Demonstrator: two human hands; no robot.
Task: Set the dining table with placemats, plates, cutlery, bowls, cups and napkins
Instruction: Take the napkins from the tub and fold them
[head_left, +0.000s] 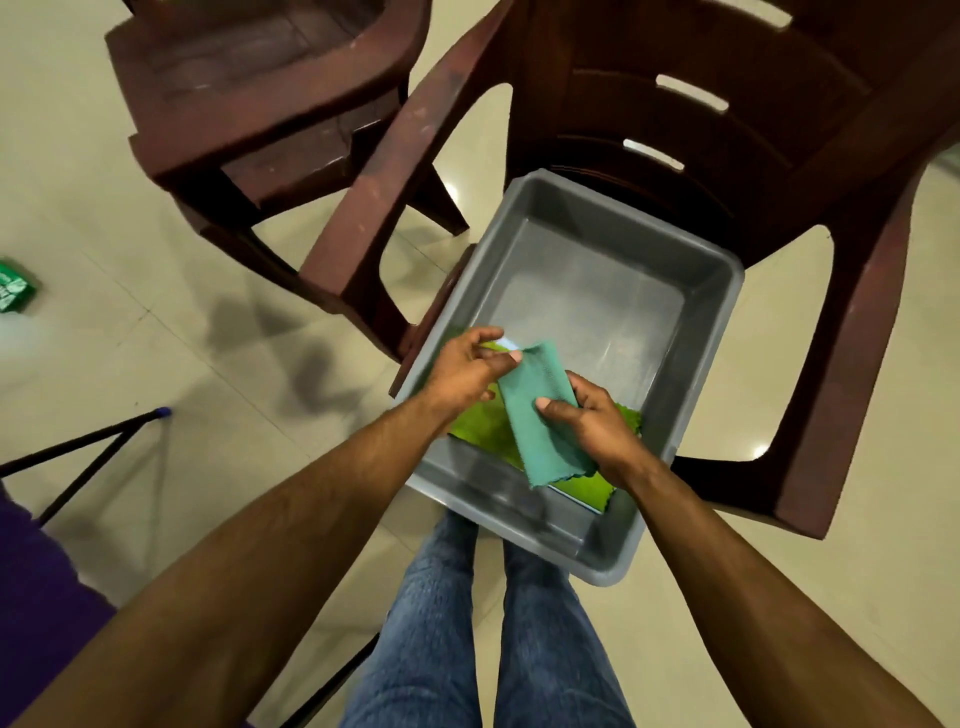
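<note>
Grey tub (691, 332) sitting on brown chair (857, 291), green cloths (480, 423) lying in its near end; left hand (465, 371) pinching top of folded teal napkin (543, 415), right hand (595, 421) gripping its middle, both holding it just above tub; jeans (436, 623) showing below

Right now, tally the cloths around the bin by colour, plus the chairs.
Teal cloth, held by left hand and right hand: 1
Lime green cloth, in the grey bin: 1
Brown chairs: 2
Total: 4
</note>
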